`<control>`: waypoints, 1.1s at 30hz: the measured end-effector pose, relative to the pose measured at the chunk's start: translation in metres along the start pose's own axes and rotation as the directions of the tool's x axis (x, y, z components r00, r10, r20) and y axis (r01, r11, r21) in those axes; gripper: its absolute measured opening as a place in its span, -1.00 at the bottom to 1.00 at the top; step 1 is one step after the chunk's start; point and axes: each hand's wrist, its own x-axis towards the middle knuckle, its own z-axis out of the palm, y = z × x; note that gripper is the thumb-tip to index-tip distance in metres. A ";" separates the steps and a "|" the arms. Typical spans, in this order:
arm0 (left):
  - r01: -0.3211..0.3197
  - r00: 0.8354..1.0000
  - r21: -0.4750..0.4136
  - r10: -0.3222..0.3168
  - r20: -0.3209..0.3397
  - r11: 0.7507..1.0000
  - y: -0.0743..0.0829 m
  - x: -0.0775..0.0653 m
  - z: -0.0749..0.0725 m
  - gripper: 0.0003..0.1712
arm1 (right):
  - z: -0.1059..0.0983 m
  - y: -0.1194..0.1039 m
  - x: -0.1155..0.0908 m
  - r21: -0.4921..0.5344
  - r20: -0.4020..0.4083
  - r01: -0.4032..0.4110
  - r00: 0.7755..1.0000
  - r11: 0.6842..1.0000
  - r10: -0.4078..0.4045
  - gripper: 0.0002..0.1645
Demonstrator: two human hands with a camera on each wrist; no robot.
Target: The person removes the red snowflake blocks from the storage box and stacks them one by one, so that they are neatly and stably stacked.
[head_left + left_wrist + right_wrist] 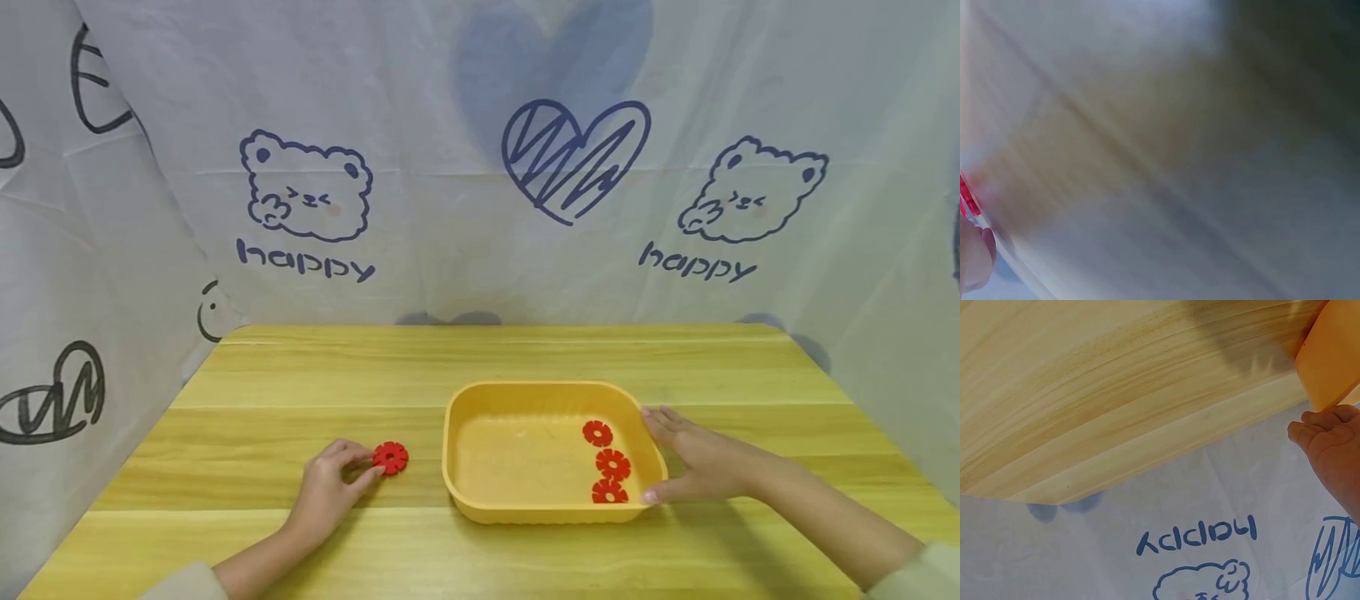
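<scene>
Red at its rim and pierced in the middle, the disc [399, 459] sits between the thumb and fingers of your left hand [326, 487], which pinches it by its near-left edge. You have it over the left part of the table [555, 350], face up toward the head camera; whether it touches the wood or hangs just above, you cannot tell. Being round, it gives you no long axis to line up. The basin [517, 454] does have one: it runs left to right across your front, with its left wall facing the disc. That gap is the relation to mind: the disc lies between your left hand and the basin, apart from that wall, with bare wood between, so the way in is to your right and over the rim. Your left hand is plainly the nearer to the disc. Your right hand [701, 462] is at the far end of the long axis, thumb at the near-right corner and fingers at the rim farther back, spread and touching the basin without closing round it. Three more discs [603, 463] lie inside at that right end, in a rough line from front to back, leaving the left part of the floor bare.
</scene>
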 end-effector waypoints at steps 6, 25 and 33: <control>0.017 1.000 0.000 -0.017 0.020 1.000 0.000 0.001 -0.001 -0.85 | -0.001 -0.001 0.000 -0.007 -0.002 0.001 1.000 1.000 -0.001 0.32; 0.054 0.997 -0.008 -0.054 0.049 0.998 0.005 0.001 -0.002 -0.86 | 0.000 -0.001 0.000 0.011 0.004 -0.004 1.000 1.000 0.003 0.32; 0.062 0.995 -0.002 -0.062 0.073 0.998 0.006 0.000 -0.003 -0.85 | 0.002 0.000 0.000 0.004 -0.004 0.003 1.000 1.000 -0.003 0.31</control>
